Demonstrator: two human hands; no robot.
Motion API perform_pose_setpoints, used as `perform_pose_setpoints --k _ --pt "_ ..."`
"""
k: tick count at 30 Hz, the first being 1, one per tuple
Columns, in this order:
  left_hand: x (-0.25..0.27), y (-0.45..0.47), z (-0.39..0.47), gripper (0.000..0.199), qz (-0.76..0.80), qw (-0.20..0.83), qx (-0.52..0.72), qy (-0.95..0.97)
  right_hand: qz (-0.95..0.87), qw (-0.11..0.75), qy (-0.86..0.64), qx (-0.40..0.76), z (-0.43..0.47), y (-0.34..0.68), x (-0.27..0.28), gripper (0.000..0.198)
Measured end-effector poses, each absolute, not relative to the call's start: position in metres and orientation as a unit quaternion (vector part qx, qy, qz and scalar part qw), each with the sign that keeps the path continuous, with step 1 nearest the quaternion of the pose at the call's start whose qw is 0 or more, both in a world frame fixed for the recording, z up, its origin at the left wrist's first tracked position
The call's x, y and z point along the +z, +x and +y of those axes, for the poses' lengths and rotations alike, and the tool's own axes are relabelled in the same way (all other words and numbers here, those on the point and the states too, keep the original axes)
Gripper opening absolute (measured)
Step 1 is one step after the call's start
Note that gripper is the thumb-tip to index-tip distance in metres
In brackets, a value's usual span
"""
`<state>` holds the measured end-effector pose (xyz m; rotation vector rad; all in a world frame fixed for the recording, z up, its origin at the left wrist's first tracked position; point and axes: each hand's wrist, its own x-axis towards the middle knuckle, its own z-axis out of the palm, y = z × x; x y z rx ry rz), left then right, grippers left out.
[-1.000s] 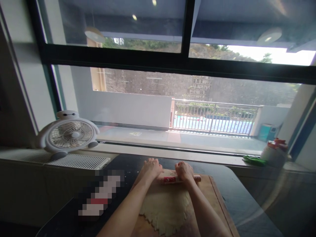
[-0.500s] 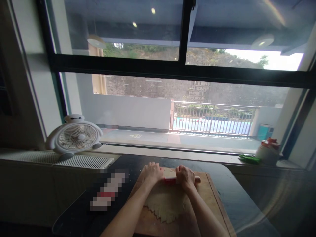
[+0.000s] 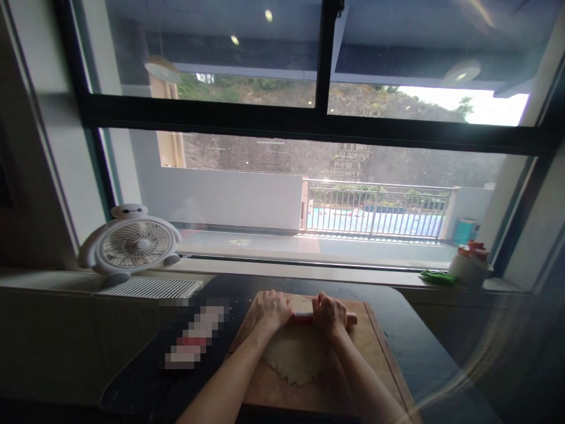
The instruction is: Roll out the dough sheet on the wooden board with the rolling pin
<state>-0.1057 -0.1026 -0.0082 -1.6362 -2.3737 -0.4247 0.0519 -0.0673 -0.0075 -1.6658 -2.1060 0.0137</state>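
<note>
Both my hands are wrapped round a rolling pin (image 3: 302,318) that lies crosswise over the far part of a flattened sheet of dough (image 3: 300,353). My left hand (image 3: 272,309) closes on the pin's left end, which it hides. Toward the other end, my right hand (image 3: 329,313) grips it with the tip sticking out past the fingers. The dough is pale and thin, with a ragged near edge, and part of it is covered by my forearms. Beneath it is a wooden board (image 3: 377,353) on a dark table.
A white fan (image 3: 139,244) stands on a slatted ledge at the left. On the dark table (image 3: 415,335) a blurred-out item (image 3: 194,338) lies left of the board. The windowsill at the right holds a light container (image 3: 470,268) and something green (image 3: 438,277).
The camera view has shifted slightly, so the whole scene sits a little further left. Both hands keep their hold on the rolling pin over the dough.
</note>
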Motion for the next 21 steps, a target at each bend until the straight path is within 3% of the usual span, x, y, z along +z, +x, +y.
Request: perform_pose_setpoints --k 10,21 --pt "-0.013 -0.133 -0.047 0.040 -0.832 0.034 -0.123 -0.540 -0.752 0.206 -0.625 0.038 -0.016 0.033 -0.006 0.039" --pt "-0.009 -0.110 -0.095 0.035 -0.783 0.147 -0.177 -0.578 -0.753 0.210 -0.623 0.034 -0.033 0.044 -0.013 0.035"
